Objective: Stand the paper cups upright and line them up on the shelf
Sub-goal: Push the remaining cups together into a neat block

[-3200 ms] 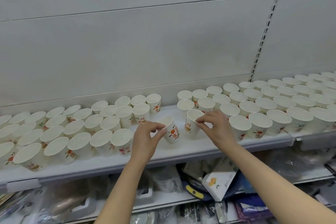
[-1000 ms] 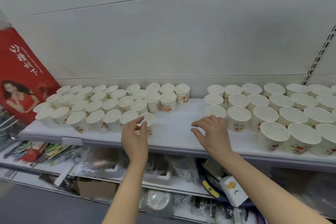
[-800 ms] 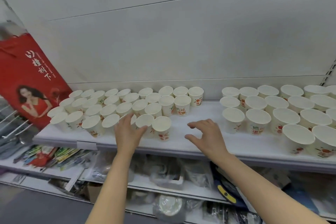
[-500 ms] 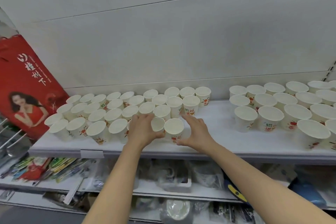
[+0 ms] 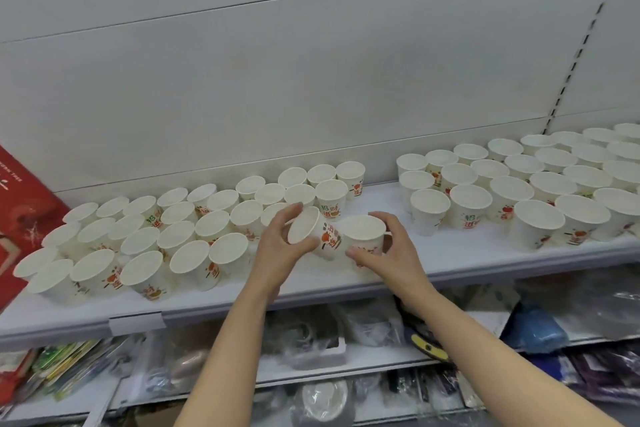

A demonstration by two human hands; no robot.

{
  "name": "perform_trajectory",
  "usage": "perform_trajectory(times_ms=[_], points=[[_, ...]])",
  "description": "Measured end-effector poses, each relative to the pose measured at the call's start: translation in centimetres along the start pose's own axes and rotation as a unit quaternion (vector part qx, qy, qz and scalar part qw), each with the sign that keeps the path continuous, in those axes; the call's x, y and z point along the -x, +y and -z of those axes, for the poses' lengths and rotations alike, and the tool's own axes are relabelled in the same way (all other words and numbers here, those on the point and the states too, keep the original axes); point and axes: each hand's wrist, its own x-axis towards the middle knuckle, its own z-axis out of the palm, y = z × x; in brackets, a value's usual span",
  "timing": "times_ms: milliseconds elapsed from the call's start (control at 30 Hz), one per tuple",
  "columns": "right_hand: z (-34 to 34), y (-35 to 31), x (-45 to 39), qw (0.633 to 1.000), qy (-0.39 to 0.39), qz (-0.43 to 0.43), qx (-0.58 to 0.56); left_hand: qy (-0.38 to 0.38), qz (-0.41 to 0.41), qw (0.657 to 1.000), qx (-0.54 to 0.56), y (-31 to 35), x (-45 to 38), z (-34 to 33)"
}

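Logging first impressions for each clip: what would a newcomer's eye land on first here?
Two bare hands at the shelf's front edge: the left hand grips a tilted cup, the right hand holds an upright cup. Upright cups crowd the left and the right, with a bare gap between. A red poster sits far left.

**Matt paper cups on a smooth white shelf**

The paper cups (image 5: 429, 211) are matt white paper with rolled rims and red and green print. The shelf (image 5: 467, 253) looks like smooth, painted metal with a faint sheen. The back panel (image 5: 277, 80) is matt pale grey. Below, clear plastic bags (image 5: 606, 305) look glossy and crinkled.
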Motion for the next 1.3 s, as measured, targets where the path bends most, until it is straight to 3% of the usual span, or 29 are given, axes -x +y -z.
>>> perform_trajectory(times_ms=[100,267,533,700,867,1300], points=[[3.7,0.3,1.3,0.999,0.048,-0.013,-0.009,-0.046,0.030,0.992,0.111,-0.1,0.0,-3.8],[8.3,0.6,2.8,0.997,0.065,-0.025,-0.038,-0.078,0.083,0.968,0.222,0.5,0.4,-11.9],[16.5,2.2,3.9,0.992,0.113,-0.013,-0.056,-0.033,0.054,0.991,0.122,1.5,-0.2,-19.8],[19.4,3.4,3.0,0.986,0.152,0.011,0.066,0.006,-0.014,1.000,-0.004,1.2,-0.5,-21.6],[19.6,4.5,1.4,0.973,0.145,0.038,0.177,0.033,-0.087,0.984,-0.150,0.8,-0.5,-22.5],[17.4,6.0,0.3,0.963,0.081,0.038,0.255,0.030,-0.122,0.973,-0.193,0.6,-0.3,-22.2]])
